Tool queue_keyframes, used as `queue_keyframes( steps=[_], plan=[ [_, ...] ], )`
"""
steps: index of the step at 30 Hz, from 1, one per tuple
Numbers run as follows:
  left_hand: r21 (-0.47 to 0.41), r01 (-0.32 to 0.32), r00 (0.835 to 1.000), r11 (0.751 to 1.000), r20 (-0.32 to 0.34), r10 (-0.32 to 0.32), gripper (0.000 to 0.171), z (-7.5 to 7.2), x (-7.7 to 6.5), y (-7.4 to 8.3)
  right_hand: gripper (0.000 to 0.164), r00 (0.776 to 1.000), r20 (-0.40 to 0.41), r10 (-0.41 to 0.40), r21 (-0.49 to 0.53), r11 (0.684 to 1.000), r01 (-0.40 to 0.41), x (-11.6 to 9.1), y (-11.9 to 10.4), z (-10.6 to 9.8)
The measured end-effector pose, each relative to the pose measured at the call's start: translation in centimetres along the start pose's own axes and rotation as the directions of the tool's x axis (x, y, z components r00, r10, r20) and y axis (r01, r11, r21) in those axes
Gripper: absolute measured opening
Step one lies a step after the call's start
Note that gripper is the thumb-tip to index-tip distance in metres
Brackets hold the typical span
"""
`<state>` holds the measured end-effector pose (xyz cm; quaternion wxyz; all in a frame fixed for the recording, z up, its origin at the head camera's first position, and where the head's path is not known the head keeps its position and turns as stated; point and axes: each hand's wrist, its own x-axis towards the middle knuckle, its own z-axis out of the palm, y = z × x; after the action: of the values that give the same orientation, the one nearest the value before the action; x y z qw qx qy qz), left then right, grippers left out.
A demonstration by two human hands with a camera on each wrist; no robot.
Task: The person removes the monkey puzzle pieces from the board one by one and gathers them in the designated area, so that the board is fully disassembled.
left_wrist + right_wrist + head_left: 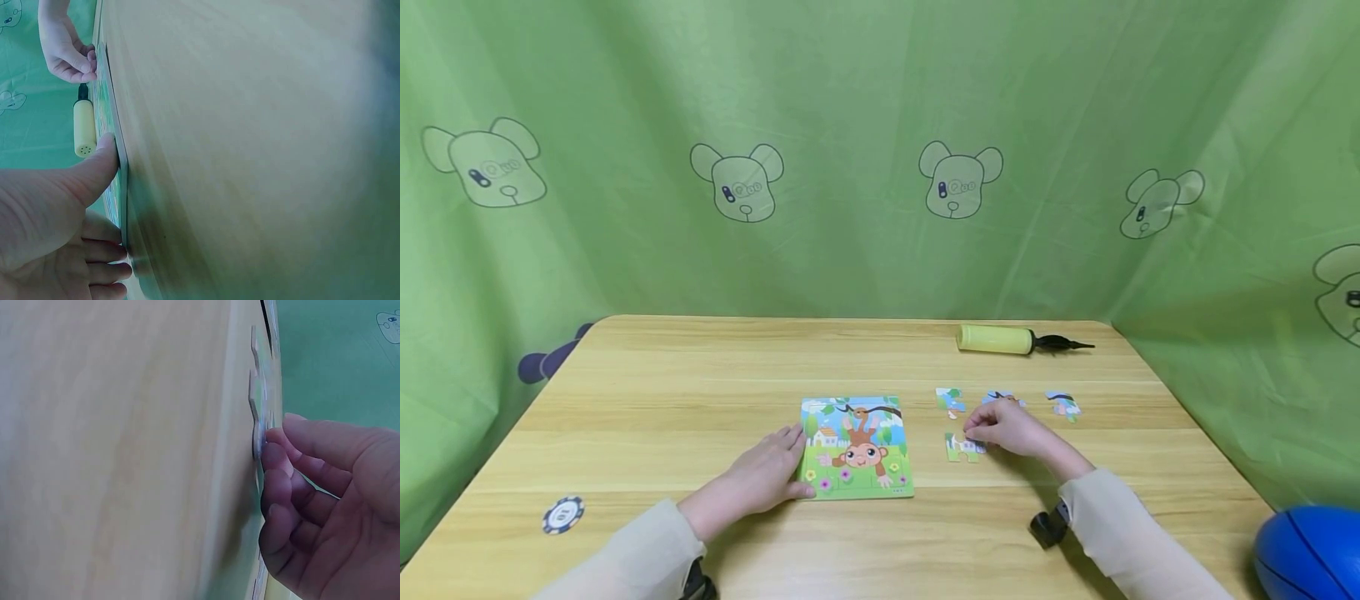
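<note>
A square monkey jigsaw puzzle (859,450) lies flat on the table. My left hand (766,468) rests at its left side with fairly straight fingers, the thumb touching the front left corner. In the left wrist view the left thumb (100,165) lies against the board's edge. My right hand (1011,427) is to the right of the puzzle, pinching a green-and-white puzzle piece (958,450) at its right end, low over the table. The right wrist view shows the thumb and index fingertip of the right hand (319,494) at the piece's (255,415) end; its notched edge faces the camera.
Behind the right hand lie three loose pieces: a left one (950,398), a partly covered middle one (1000,395) and a right one (1063,404). A yellow hand pump (996,339) lies at the back, a poker chip (563,515) front left, a blue ball (1309,552) front right.
</note>
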<state>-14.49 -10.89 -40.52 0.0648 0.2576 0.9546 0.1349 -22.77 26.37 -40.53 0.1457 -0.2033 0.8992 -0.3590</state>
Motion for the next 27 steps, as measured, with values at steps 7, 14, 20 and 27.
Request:
queue_keyframes(
  steps=[7, 14, 20, 27],
  plan=[
    [-0.011, 0.006, 1.000, 1.000, 0.001, -0.006, 0.080, 0.0, -0.1, 0.1, 0.008, 1.000, -0.007, 0.011, -0.009, 1.000, -0.011, 0.1, 0.1, 0.0],
    [-0.005, 0.003, 1.000, 1.000, -0.004, -0.003, 0.080, 0.0, -0.1, 0.1, 0.009, 1.000, -0.017, 0.017, -0.005, 1.000, -0.017, 0.1, -0.1, 0.1],
    [-0.003, 0.002, 1.000, 1.000, -0.007, -0.002, 0.080, 0.1, -0.1, 0.1, 0.010, 1.000, -0.014, 0.001, -0.001, 1.000, -0.001, 0.1, -0.8, -0.1],
    [-0.004, 0.002, 1.000, 1.000, -0.005, -0.002, 0.080, 0.2, 0.0, -0.1, 0.014, 0.999, -0.016, -0.032, -0.032, 0.999, 0.032, 0.9, -2.6, 0.5]
  ],
)
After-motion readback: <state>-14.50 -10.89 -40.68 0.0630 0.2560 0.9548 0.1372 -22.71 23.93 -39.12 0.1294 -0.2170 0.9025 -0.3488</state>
